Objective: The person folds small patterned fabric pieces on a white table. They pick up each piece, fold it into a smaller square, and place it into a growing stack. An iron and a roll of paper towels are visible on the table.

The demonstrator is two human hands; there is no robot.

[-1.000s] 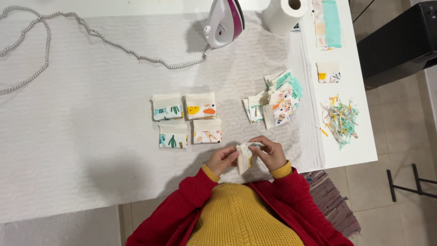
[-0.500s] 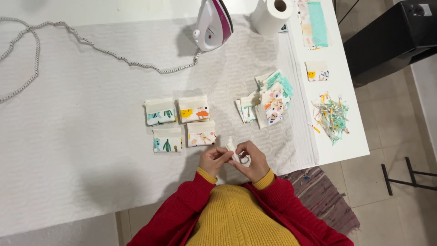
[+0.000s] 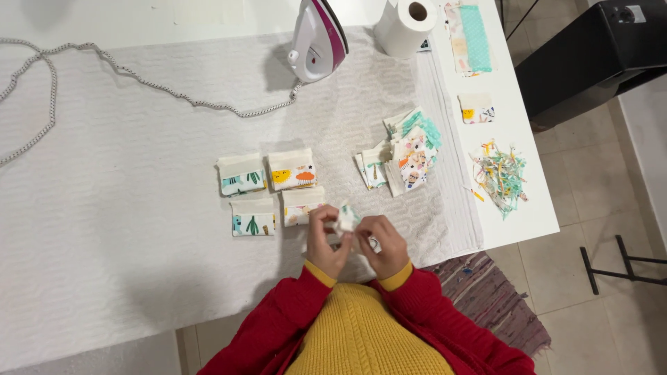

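Note:
Both of my hands hold one small piece of patterned cream fabric (image 3: pixel 345 218) just above the table's near edge. My left hand (image 3: pixel 325 239) pinches its left side and my right hand (image 3: pixel 382 244) grips its right side. Just left of my hands lie several folded fabric squares in a two-by-two block (image 3: pixel 269 191), cream tops with printed lower halves. A loose pile of unfolded printed fabric pieces (image 3: pixel 406 149) lies up and to the right of my hands.
A white and magenta iron (image 3: pixel 317 40) stands at the back, its braided cord (image 3: pixel 139 80) trailing left. A paper towel roll (image 3: pixel 406 26), fabric strips (image 3: pixel 471 28), one small square (image 3: pixel 476 110) and colourful trimmings (image 3: pixel 499 175) lie right. White padded cover (image 3: pixel 125 208).
My hands have turned and refolded the small fabric piece between them; the head camera has shifted, moving the table scene slightly in view. The other pieces have not moved.

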